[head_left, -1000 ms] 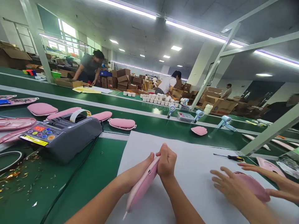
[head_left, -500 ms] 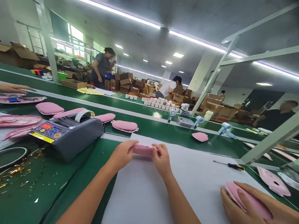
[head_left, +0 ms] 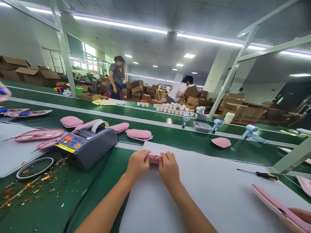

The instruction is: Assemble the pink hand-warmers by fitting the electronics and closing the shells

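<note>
Both of my hands hold a pink plastic case [head_left: 155, 157] just above the white sheet [head_left: 206, 181]. My left hand [head_left: 138, 164] grips its left end. My right hand [head_left: 169, 166] grips the right end, fingers curled over the top edge. A small dark slot shows on the edge facing me. Most of the case is hidden by my fingers. Beyond it on the green bench lies a pink oval shell [head_left: 139, 134] with small end tabs.
A grey tape dispenser [head_left: 97, 145] and a tape ring [head_left: 35, 168] stand left. Right are a screwdriver [head_left: 264, 175] and another person's hand [head_left: 301, 214] with a pink case [head_left: 274, 200]. Blue handheld fans [head_left: 252, 132] and white cups [head_left: 173, 109] stand farther back.
My fingers have drawn closer together on the pink case, covering more of it. The view has turned a little left. At right, the other person's pink case has been tilted up on its side.
</note>
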Demonstrator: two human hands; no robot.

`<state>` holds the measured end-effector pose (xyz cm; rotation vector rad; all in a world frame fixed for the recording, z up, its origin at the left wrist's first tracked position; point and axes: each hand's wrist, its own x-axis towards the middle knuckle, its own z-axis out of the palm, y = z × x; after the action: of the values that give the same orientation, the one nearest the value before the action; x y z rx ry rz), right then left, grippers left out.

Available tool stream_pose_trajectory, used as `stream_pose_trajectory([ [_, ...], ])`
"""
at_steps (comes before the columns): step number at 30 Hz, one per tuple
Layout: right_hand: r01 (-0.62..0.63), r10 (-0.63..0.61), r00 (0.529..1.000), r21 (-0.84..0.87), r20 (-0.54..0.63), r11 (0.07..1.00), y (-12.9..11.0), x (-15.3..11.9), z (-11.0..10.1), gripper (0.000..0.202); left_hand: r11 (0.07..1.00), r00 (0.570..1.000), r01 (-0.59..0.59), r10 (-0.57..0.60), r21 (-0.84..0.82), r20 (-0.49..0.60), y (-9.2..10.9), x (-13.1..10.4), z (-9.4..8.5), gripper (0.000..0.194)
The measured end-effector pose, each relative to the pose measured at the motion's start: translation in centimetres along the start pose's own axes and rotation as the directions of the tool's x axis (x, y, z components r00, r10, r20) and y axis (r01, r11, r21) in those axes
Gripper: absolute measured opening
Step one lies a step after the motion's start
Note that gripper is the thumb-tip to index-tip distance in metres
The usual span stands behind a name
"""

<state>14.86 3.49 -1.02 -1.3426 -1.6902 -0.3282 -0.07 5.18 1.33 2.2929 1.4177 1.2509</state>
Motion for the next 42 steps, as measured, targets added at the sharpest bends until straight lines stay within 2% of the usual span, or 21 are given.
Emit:
stream_pose_trajectory([
  [4,0.007,-0.008,1.000,0.024,0.021,1.000,0.0,0.3,-0.2,0.023,1.000,0.999,-0.027,0.027,-0.004,-0.046,-0.3,-0.1,0.2,0.034],
  [8,0.026,-0.032,0.998,0.091,0.062,0.996,1.0,0.2,-1.3,0.025,0.997,0.995,-0.075,0.072,-0.037,-0.071,-0.8,-0.1,0.2,0.027],
  [11,-0.113,0.084,0.987,0.224,0.134,0.968,2.2,0.2,-2.2,0.029,0.993,0.994,-0.098,0.095,-0.063,-0.058,-1.2,0.1,0.0,0.026],
  [13,-0.206,0.157,0.970,0.286,0.185,0.936,2.8,0.4,-2.8,0.024,0.991,0.998,-0.062,0.058,-0.119,-0.036,-1.6,0.3,-0.2,0.029],
  [16,-0.246,0.193,0.961,0.290,0.198,0.925,3.0,0.7,-3.0,0.017,0.980,1.000,0.020,-0.021,-0.199,-0.003,-2.1,0.6,-0.5,0.032],
  [23,-0.406,0.379,0.913,0.248,0.151,0.880,1.8,1.0,-1.9,0.016,0.974,0.986,0.146,-0.158,-0.175,-0.058,-2.4,0.9,0.4,0.031],
  [29,-0.446,0.387,0.894,0.354,0.227,0.822,2.5,1.4,-2.3,0.023,0.949,0.972,0.175,-0.209,-0.262,-0.110,-2.6,0.9,0.8,0.030],
  [31,-0.512,0.422,0.857,0.394,0.297,0.763,3.1,1.3,-2.6,0.025,0.936,0.958,0.192,-0.244,-0.294,-0.151,-3.0,0.9,0.9,0.038],
  [33,-0.601,0.493,0.798,0.417,0.345,0.682,3.7,1.1,-2.9,0.026,0.914,0.927,0.251,-0.322,-0.319,-0.192,-3.3,0.9,1.1,0.051],
  [35,-0.677,0.580,0.735,0.434,0.352,0.595,4.2,1.1,-2.9,0.027,0.899,0.903,0.332,-0.390,-0.284,-0.179,-3.4,0.7,1.3,0.059],
  [37,-0.743,0.669,0.657,0.451,0.349,0.495,4.7,1.6,-2.5,0.029,0.909,0.914,0.364,-0.391,-0.204,-0.107,-3.0,0.5,1.5,0.053],
  [40,-0.816,0.770,0.532,0.458,0.352,0.354,5.7,3.8,-1.0,0.027,0.949,0.958,0.286,-0.283,-0.132,0.045,-1.9,0.2,1.9,0.036],
  [42,-0.844,0.810,0.474,0.440,0.346,0.306,6.5,5.9,0.4,0.023,0.964,0.965,0.240,-0.224,-0.119,0.134,-1.3,0.0,2.1,0.029],
])
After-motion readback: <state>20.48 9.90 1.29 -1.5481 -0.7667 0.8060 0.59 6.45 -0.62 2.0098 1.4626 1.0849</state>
